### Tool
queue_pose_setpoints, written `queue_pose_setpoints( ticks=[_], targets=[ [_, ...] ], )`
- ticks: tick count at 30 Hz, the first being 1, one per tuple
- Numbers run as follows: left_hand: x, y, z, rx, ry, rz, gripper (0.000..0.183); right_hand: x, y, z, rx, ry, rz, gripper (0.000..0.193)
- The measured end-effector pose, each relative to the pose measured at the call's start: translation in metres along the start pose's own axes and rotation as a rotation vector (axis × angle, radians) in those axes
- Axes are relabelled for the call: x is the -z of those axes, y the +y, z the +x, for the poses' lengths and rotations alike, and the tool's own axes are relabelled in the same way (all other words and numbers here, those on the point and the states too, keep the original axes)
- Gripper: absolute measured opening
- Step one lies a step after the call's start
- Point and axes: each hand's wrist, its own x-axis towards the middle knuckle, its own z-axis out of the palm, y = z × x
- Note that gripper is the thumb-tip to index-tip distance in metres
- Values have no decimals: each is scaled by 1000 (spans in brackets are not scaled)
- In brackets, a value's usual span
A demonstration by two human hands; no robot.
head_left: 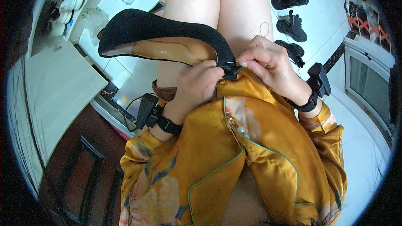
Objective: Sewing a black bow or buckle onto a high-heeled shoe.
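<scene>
A black high-heeled shoe with a tan insole lies across my thighs, its heel to the left and its toe toward my lap. My left hand is closed on the shoe near its toe, beside a small black bow. Between the thumb and fingers of my right hand is a thin needle, its far end at the shoe's toe. A loop of light thread rises above the right fingers.
Several black shoes stand on the white tiled floor to the right. At the upper left, an open cabinet holds several white shoes. A pale cabinet door stands at the left above a dark brown door. White-framed panels line the right.
</scene>
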Motion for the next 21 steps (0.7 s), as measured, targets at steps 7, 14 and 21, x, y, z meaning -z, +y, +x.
queue_pose_setpoints(
  ticks=[7,14,21],
  targets=[
    [-4,-5,-4,-114,65,36,13,6,2,0,90,-64,-93,17],
    [-1,-1,1,-118,60,66,15,8,7,9,176,-72,-70,21],
    [-5,-5,-2,-136,108,112,12,6,18,12,128,-179,32,74]
  ],
)
